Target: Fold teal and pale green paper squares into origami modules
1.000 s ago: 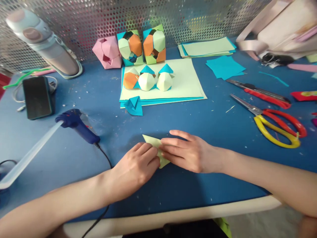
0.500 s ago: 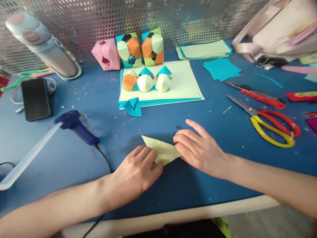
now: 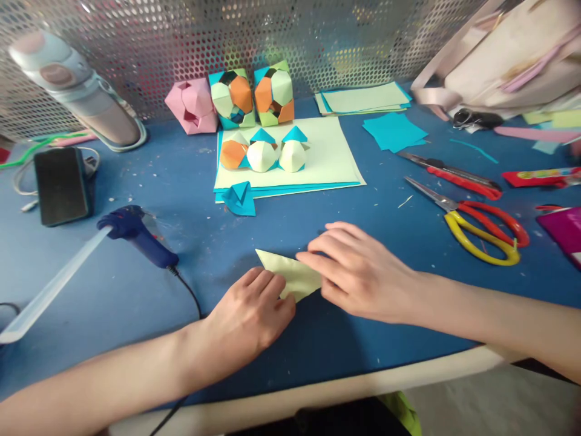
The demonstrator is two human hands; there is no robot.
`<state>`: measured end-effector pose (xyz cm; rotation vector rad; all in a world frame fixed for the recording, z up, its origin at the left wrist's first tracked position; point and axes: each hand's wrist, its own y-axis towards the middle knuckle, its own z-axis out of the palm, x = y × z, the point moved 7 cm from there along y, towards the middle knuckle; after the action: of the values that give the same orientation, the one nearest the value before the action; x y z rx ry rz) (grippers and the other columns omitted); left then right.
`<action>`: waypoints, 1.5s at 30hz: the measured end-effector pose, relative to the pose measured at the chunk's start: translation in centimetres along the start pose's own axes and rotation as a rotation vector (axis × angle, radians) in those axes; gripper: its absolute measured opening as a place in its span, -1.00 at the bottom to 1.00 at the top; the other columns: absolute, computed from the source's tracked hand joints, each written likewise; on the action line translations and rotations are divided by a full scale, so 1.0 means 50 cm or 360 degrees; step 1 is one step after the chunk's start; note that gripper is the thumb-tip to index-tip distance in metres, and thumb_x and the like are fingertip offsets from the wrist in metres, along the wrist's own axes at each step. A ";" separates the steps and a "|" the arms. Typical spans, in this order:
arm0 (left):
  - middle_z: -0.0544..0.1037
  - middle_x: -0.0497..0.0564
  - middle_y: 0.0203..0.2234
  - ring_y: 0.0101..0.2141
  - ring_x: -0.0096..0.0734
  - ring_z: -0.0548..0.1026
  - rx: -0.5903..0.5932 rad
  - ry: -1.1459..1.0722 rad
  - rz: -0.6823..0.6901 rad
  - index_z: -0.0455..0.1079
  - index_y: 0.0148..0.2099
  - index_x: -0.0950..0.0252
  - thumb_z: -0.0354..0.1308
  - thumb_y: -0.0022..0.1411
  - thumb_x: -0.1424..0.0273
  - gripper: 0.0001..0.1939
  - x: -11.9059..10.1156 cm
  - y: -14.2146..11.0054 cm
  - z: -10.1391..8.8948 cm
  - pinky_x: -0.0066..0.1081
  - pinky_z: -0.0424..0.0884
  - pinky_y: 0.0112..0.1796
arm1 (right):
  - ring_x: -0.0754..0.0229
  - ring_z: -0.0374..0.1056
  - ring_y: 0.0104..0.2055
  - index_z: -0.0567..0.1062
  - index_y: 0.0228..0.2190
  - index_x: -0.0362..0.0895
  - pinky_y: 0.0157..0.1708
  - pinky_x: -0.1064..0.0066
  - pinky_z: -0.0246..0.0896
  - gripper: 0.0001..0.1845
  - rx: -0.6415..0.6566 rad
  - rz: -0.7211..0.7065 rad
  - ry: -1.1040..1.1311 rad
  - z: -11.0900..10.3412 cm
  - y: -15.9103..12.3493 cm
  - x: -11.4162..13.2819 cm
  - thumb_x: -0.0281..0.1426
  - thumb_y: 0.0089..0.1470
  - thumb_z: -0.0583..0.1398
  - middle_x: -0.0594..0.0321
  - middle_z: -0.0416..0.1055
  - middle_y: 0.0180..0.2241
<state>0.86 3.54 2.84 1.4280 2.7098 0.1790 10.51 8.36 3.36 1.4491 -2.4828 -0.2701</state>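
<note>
– How much room do the hands have?
– Blue tabletop (image 3: pixel 327 339) runs from their near side to its pale front edge (image 3: pixel 318 390). Left of the left hand (image 3: pixel 256 306) lies the glue gun (image 3: pixel 143 239), its cord passing close by that wrist. Well right of the right hand (image 3: pixel 358 272) are the red-and-yellow scissors (image 3: pixel 483 227); ahead, past a strip of tabletop, a folded blue paper piece (image 3: pixel 240 198) and a sheet stack (image 3: pixel 331 151).
– And the grip?
– The left fingers are curled tight, pinning the near-left part of the folded pale-green paper (image 3: pixel 299 278). The right fingers are loosely bent, apart from the thumb, over the paper's right end; whether the fingertips touch it, I can't tell.
– Which way does it point?
– The sharp tip sticks out beyond the left knuckles, ahead and leftward. Its long edge slants from there back to the right, under the right hand.
</note>
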 end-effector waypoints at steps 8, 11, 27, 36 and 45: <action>0.38 0.03 -0.54 -0.51 -0.35 0.35 -0.0068 0.0044 -0.0007 0.34 -0.43 0.32 0.01 0.17 0.62 -0.82 0.002 -0.002 0.000 -0.36 0.35 -0.49 | 0.13 0.23 -0.28 0.52 -0.38 -0.17 0.05 0.10 0.03 -0.74 0.0068 -0.0111 -0.0130 0.052 0.034 0.008 -0.53 0.09 0.03 0.14 0.38 -0.37; 0.40 0.05 -0.53 -0.51 -0.34 0.36 -0.0051 0.0039 -0.0001 0.35 -0.41 0.33 0.00 0.17 0.63 -0.83 0.002 -0.003 0.003 -0.35 0.35 -0.50 | 0.15 0.24 -0.26 0.54 -0.37 -0.16 0.07 0.09 0.02 -0.72 0.0083 -0.0022 -0.0129 0.033 -0.003 -0.001 -0.56 0.08 0.03 0.14 0.39 -0.36; 0.38 0.06 -0.52 -0.49 -0.31 0.35 0.0032 0.0027 0.0038 0.34 -0.36 0.34 -0.05 0.19 0.64 -0.81 -0.002 -0.003 -0.001 -0.33 0.35 -0.48 | 0.15 0.30 -0.33 0.56 -0.42 -0.18 0.03 0.03 0.13 -0.74 -0.0184 0.0170 -0.0137 -0.046 -0.054 -0.020 -0.58 0.02 0.07 0.13 0.42 -0.39; 0.37 0.03 -0.55 -0.52 -0.32 0.34 -0.0062 0.0061 0.0035 0.33 -0.42 0.33 -0.01 0.14 0.65 -0.82 -0.006 -0.004 -0.001 -0.34 0.34 -0.50 | 0.15 0.24 -0.25 0.51 -0.20 -0.10 0.07 0.03 0.01 -0.68 0.0116 -0.0126 -0.0170 0.056 0.031 -0.004 -0.54 0.14 0.01 0.15 0.38 -0.36; 0.35 0.01 -0.56 -0.53 -0.36 0.34 -0.0143 0.0102 0.0004 0.32 -0.46 0.33 -0.03 0.16 0.64 -0.79 -0.006 -0.007 0.001 -0.35 0.34 -0.49 | 0.15 0.21 -0.26 0.53 -0.32 -0.14 0.12 0.07 -0.08 -0.72 0.0102 -0.0316 -0.0108 0.077 0.127 0.021 -0.51 0.16 0.02 0.16 0.36 -0.35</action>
<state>0.74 3.11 2.72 1.4251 2.7117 0.3480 3.61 10.66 1.62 1.7439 -2.4211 -0.2838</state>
